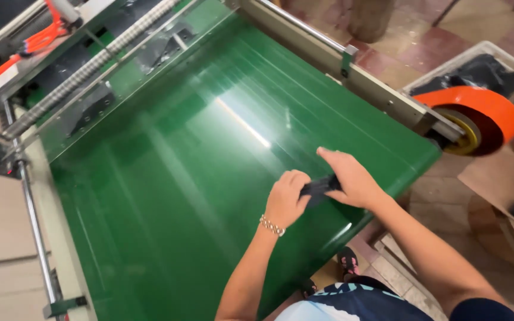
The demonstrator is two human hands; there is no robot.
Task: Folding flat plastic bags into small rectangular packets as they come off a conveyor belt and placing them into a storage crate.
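2 hands, left hand (285, 199) and right hand (352, 178), fingers pinching 1 small black piece (319, 186) between them above green conveyor belt (168, 196) near edge; best kept taut, grip even.

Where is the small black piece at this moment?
The small black piece is held between the left hand and right hand, above the green belt near its right edge.

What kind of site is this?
Likely a factory packing line: a wide green conveyor belt with metal side rails, an orange tape roll, and both hands holding a small black piece.
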